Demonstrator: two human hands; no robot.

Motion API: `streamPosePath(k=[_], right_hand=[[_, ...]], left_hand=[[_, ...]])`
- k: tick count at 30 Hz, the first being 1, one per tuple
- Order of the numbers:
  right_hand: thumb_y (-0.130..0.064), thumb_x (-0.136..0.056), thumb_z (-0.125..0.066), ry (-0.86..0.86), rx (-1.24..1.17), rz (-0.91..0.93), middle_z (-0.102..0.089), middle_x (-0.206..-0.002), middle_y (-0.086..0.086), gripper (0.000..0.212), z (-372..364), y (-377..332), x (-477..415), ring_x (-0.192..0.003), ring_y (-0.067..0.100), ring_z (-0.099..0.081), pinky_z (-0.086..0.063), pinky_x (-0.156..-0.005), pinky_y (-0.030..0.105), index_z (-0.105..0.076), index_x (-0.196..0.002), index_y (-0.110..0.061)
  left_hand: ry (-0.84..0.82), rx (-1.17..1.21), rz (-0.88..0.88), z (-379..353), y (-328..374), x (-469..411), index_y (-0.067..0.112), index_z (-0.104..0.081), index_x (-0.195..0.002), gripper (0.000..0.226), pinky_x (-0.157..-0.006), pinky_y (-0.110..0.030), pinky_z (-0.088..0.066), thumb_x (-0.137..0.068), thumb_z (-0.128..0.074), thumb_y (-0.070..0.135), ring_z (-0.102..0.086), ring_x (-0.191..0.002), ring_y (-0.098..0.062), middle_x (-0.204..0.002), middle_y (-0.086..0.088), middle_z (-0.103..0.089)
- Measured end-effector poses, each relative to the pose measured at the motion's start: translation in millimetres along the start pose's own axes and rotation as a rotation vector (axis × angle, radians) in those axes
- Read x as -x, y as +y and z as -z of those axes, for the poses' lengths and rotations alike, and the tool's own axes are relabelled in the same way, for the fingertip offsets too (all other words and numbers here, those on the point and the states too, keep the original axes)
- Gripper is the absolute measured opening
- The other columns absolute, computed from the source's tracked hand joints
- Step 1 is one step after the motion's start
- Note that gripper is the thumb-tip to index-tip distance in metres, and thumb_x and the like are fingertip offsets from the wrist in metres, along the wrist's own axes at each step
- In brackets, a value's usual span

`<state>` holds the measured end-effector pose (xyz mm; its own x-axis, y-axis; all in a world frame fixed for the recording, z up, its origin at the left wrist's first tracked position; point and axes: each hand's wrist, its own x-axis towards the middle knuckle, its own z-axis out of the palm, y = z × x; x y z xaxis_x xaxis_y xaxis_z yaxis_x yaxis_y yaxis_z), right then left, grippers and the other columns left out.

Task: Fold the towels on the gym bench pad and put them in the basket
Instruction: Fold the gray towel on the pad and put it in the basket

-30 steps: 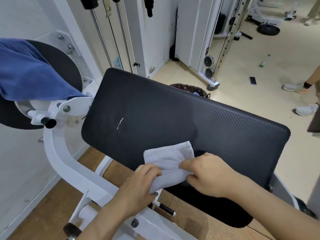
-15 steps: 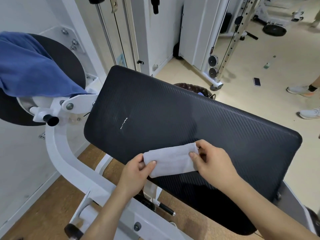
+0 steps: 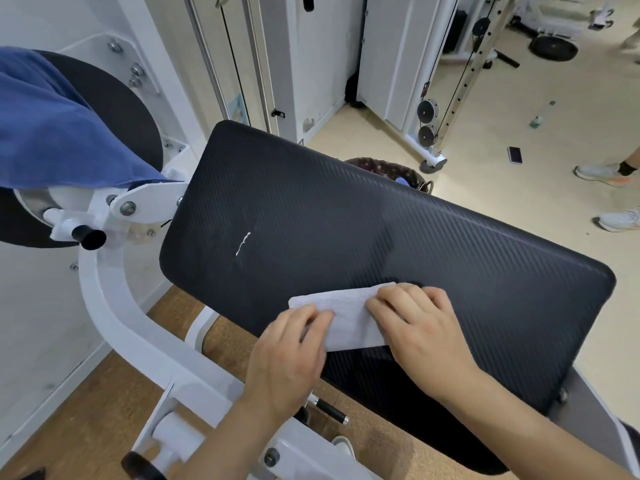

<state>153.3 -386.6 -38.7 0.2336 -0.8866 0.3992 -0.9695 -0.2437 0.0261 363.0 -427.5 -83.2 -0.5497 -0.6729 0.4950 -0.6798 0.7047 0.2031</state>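
A small grey towel (image 3: 349, 315), folded into a narrow rectangle, lies near the front edge of the black gym bench pad (image 3: 346, 230). My left hand (image 3: 289, 351) rests on its left end with fingers laid over the cloth. My right hand (image 3: 420, 327) presses flat on its right end. A blue towel (image 3: 55, 133) hangs over a round black pad at the upper left. The dark patterned basket (image 3: 384, 168) stands on the floor behind the bench pad, mostly hidden by it.
White machine frame (image 3: 114, 317) curves below the pad on the left. Cable machine uprights (image 3: 450, 81) stand behind. A phone (image 3: 515, 154) and a bottle (image 3: 538, 117) lie on the floor. Another person's feet (image 3: 606, 174) are at the right edge.
The towel went from being pinched and folded at its ends to lying flat on the pad. Both hands now press down on it.
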Motion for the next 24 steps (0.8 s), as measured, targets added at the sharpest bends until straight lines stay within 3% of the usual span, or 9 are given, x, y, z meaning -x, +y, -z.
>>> streamPosePath(k=[3,5,8,13,17,21,24], right_hand=[[-0.028,-0.088,-0.059,-0.071,0.0,0.077,-0.065,-0.113,0.001,0.031,4,9,7,-0.104,0.021,-0.062,-0.04,-0.088,0.037,-0.068,-0.114,-0.013],[-0.04,-0.085,-0.062,-0.154,0.039,0.129,-0.064,-0.12,0.004,0.048,8,12,13,-0.111,0.022,-0.061,-0.04,-0.093,0.04,-0.065,-0.122,-0.009],[-0.028,-0.084,-0.062,-0.212,0.102,0.194,-0.061,-0.123,0.007,0.05,7,15,18,-0.115,0.025,-0.058,-0.037,-0.094,0.041,-0.058,-0.129,-0.005],[-0.013,-0.086,-0.046,-0.183,0.127,0.193,-0.061,-0.102,0.003,0.034,3,10,5,-0.099,0.025,-0.061,-0.037,-0.086,0.039,-0.059,-0.116,-0.006],[-0.034,-0.068,-0.051,-0.353,-0.005,0.071,-0.056,-0.087,-0.005,0.034,17,13,-19,-0.087,0.021,-0.058,-0.04,-0.074,0.034,-0.065,-0.094,-0.017],[-0.055,-0.063,-0.039,-0.496,-0.233,-0.026,-0.057,-0.08,-0.012,0.045,47,8,-49,-0.089,0.011,-0.052,-0.041,-0.081,0.032,-0.066,-0.086,-0.027],[-0.049,-0.065,-0.051,-0.424,-0.419,-0.031,-0.06,-0.073,-0.009,0.032,78,1,-54,-0.076,0.009,-0.055,-0.044,-0.079,0.029,-0.064,-0.085,-0.027]], left_hand=[[-0.147,-0.032,-0.005,4,1,9,0.007,-0.059,-0.124,0.05,-0.084,-0.033,-0.056,-0.08,-0.069,0.029,-0.059,-0.102,-0.024,-0.114,-0.011,-0.061],[-0.164,-0.074,-0.028,3,2,9,0.007,-0.059,-0.123,0.052,-0.086,-0.035,-0.055,-0.077,-0.073,0.028,-0.061,-0.1,-0.026,-0.113,-0.013,-0.061],[-0.091,-0.119,-0.03,-4,1,1,0.008,-0.059,-0.117,0.042,-0.086,-0.036,-0.054,-0.077,-0.072,0.016,-0.062,-0.092,-0.025,-0.105,-0.013,-0.063],[-0.078,-0.182,-0.063,-7,1,-10,0.008,-0.062,-0.109,0.038,-0.073,-0.035,-0.055,-0.071,-0.069,0.006,-0.062,-0.077,-0.023,-0.093,-0.009,-0.064],[-0.291,-0.098,0.06,13,-3,-29,0.017,-0.065,-0.102,0.045,-0.054,-0.026,-0.051,-0.058,-0.072,0.023,-0.061,-0.07,-0.016,-0.087,0.003,-0.063],[-0.494,-0.008,0.115,49,5,-48,0.034,-0.042,-0.131,0.065,-0.075,-0.031,-0.052,-0.071,-0.057,0.053,-0.06,-0.094,-0.01,-0.107,0.015,-0.059],[-0.442,0.34,0.267,73,35,-57,0.041,-0.049,-0.113,0.048,-0.075,-0.027,-0.051,-0.07,-0.066,0.058,-0.055,-0.092,-0.003,-0.1,0.018,-0.056]])
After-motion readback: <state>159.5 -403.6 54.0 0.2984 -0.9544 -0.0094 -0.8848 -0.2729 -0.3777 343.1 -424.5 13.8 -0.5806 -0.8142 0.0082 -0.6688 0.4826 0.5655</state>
